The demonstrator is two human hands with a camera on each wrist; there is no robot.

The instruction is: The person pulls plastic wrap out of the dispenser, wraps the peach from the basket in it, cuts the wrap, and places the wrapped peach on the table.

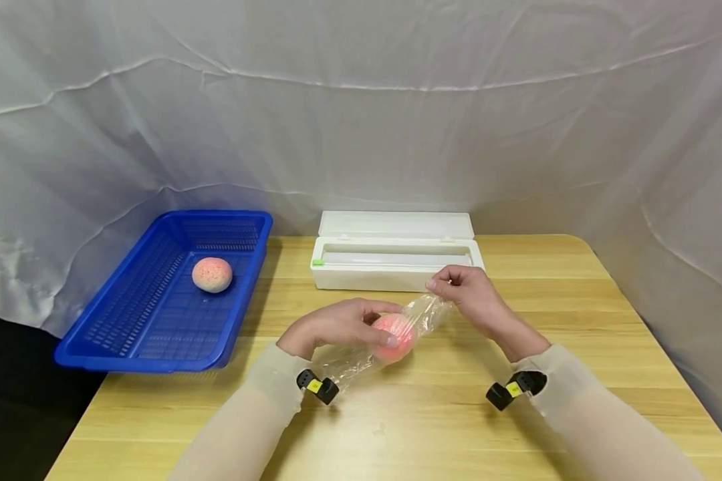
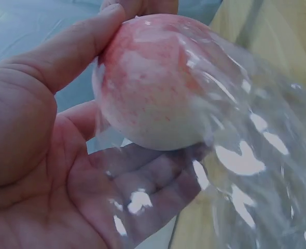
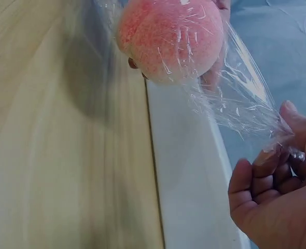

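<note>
A pink and white peach [image 1: 397,336], wrapped in clear plastic film [image 3: 236,106], is held above the table by my left hand [image 1: 343,327]. In the left wrist view, the thumb presses the side of the peach [image 2: 158,83] and the fingers lie beneath it under loose film [image 2: 246,166]. My right hand [image 1: 475,297] pinches the gathered end of the film between thumb and fingers, to the right of the peach. The twisted end shows at the right fingertips in the right wrist view. Loose film also trails below the left hand toward the wrist.
At the left stands a blue plastic basket [image 1: 241,321] with another peach [image 1: 212,274] in it. A white film dispenser box [image 1: 391,279], lid raised, holds a roll at the table's back, just behind the hands. A pale grey curtain [image 1: 361,147] hangs around the wooden table [image 1: 409,427].
</note>
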